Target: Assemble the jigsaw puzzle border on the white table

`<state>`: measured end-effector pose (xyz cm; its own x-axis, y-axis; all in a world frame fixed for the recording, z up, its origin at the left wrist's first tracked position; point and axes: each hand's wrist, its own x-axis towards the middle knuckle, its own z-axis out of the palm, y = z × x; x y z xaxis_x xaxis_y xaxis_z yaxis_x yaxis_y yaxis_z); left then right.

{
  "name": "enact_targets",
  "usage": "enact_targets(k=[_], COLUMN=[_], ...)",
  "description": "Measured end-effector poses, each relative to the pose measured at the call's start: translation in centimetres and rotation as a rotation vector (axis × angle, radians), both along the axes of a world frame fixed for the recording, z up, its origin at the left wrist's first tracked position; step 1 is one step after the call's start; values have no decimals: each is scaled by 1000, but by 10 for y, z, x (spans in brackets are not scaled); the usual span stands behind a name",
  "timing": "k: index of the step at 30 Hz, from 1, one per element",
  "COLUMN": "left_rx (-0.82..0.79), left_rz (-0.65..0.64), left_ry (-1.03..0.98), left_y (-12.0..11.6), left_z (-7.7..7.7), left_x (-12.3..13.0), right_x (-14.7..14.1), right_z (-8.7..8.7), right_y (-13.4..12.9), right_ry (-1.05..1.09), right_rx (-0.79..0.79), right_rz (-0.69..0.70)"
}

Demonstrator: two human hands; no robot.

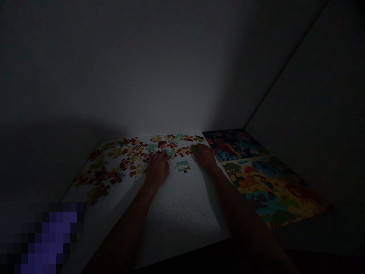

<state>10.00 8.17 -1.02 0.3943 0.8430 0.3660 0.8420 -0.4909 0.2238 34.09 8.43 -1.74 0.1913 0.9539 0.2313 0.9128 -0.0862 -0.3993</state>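
Observation:
Loose jigsaw pieces (pixel 132 150) lie scattered over the back and left of a white tabletop (pixel 182 213). My left hand (pixel 157 166) rests among them, fingers stretched forward and apart, beside a teal piece (pixel 169 153). Over to the right, my right hand (pixel 204 155) reaches to a greenish piece (pixel 194 147) at the end of a row of pieces, its fingers spread low on the table. Between the hands, a small joined teal section (pixel 182 166) lies flat with red details at its lower edge. Dim light hides the exact fingertip contact.
Along the right side lie two picture sheets: a dark blue one (pixel 234 144) behind and a yellow animal scene (pixel 273 190) in front. A pale wall (pixel 171 76) rises behind the table. A blurred purple shape (pixel 48 239) fills the lower left corner.

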Motion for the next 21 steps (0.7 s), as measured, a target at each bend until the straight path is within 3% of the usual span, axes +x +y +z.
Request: enact_targets(k=[21], left_rx=[-92], left_rz=[9], left_ry=[-10], left_y=[-1], left_z=[6], left_x=[4], right_x=[-2], right_z=[1], right_y=[0], right_ry=[-20], right_rx=[-5], right_rz=[-47])
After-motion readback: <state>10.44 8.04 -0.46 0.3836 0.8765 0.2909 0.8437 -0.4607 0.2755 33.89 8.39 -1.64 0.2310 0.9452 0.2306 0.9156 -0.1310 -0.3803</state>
